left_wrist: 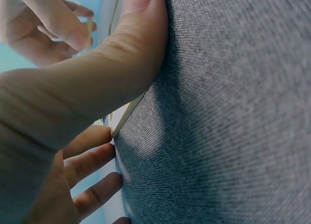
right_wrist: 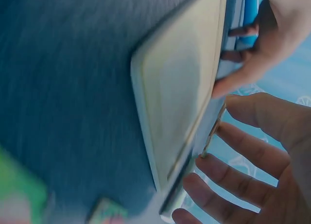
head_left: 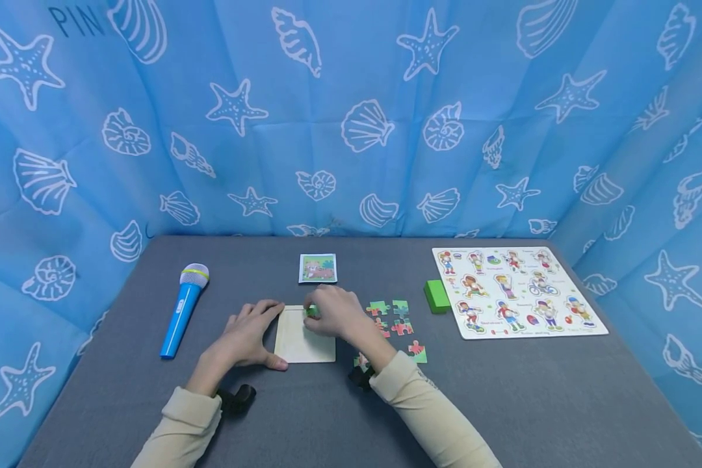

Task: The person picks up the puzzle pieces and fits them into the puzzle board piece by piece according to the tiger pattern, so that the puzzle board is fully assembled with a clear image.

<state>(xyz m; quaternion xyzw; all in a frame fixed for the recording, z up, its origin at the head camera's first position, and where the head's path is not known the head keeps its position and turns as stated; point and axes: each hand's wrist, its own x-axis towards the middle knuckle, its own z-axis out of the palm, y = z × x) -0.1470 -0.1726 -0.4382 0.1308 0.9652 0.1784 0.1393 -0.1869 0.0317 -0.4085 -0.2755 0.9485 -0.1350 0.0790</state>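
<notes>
One pale wooden tray (head_left: 304, 344) lies flat on the grey table (head_left: 538, 403), its rim framing a shallow recess. The left hand (head_left: 248, 335) is at the tray's left side, fingers and thumb spread apart: the thumb rests at the near left corner and the forefinger reaches the far left one. The right hand (head_left: 336, 314) hovers over the tray's far part and pinches a green piece (head_left: 312, 311) between thumb and fingertips; the right wrist view shows that piece edge-on, thin and tilted, so its picture cannot be read there.

At least six loose pieces (head_left: 402, 326) lie right of the tray, well apart from its rim, green and red on their faces; one of them is partly covered by the right forearm. Just beyond the tray's far edge is a small card (head_left: 318, 268) with an animal picture. A blue microphone (head_left: 181, 315) lies left of the tray, its head pointing away from the person. Right of the tray, past the loose pieces, a green block (head_left: 437, 297) sits beside a white board (head_left: 523, 276) of sports figures. Beyond the tray and card hangs a blue curtain (head_left: 351, 71) printed with shells and starfish.
</notes>
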